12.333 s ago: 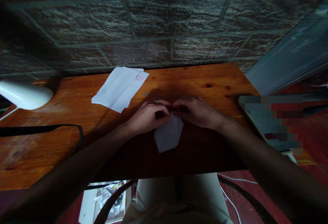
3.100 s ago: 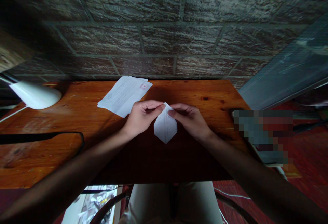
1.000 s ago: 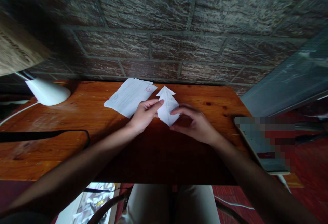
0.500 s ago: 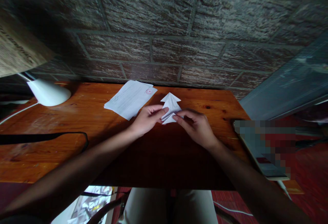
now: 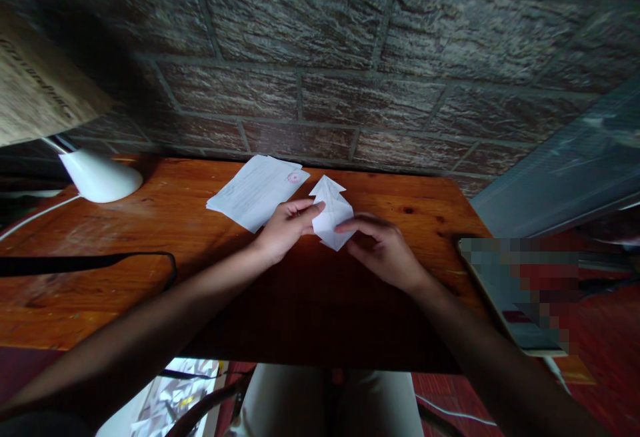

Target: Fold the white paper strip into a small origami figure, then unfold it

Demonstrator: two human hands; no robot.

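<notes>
Both hands are at a folded piece of white paper (image 5: 332,218), held over the middle of the wooden table. Its far end comes to an arrow-like point, and its near end is pointed too. My left hand (image 5: 289,227) pinches its left edge, thumb on top and fingers beneath. At the right edge, my right hand (image 5: 383,247) has its index finger on the paper, with the thumb below and partly in shadow. Just beyond my left hand lies a stack of printed sheets (image 5: 257,190) with a red round stamp on the top one.
A white lamp (image 5: 103,177) with a brown shade stands at the left. A black strap (image 5: 90,262) crosses the table's left side. At the right edge lies a flat device (image 5: 515,303), partly pixelated. A box of folded papers (image 5: 177,397) sits below. A stone wall (image 5: 340,97) rises behind.
The near flap of the folded paper now lies opened out toward me, making a longer shape with a near point. My right thumb has moved from on top of the paper to below it.
</notes>
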